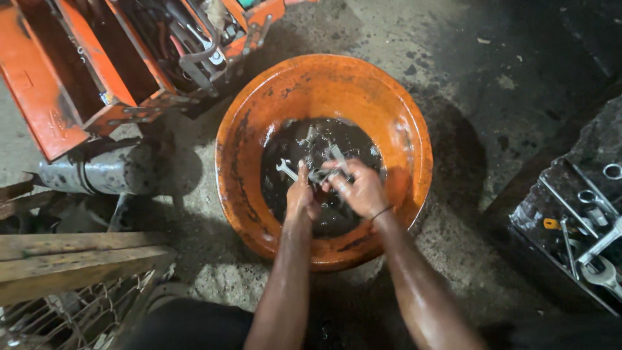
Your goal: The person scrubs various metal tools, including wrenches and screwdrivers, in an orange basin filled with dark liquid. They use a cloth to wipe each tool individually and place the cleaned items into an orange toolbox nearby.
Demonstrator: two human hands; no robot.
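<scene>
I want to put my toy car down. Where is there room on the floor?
Bare floor lies right of the basin, up to the tool tray. It is crowded left, by the toolbox, cylinder and planks.

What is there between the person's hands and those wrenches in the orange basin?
Nothing visible. Both the left hand and the right hand are already on the wrenches, gripping them over the dark liquid inside the orange basin.

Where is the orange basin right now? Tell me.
The orange basin sits on the floor at the centre of the head view, just right of the orange toolbox, under both hands.
</scene>
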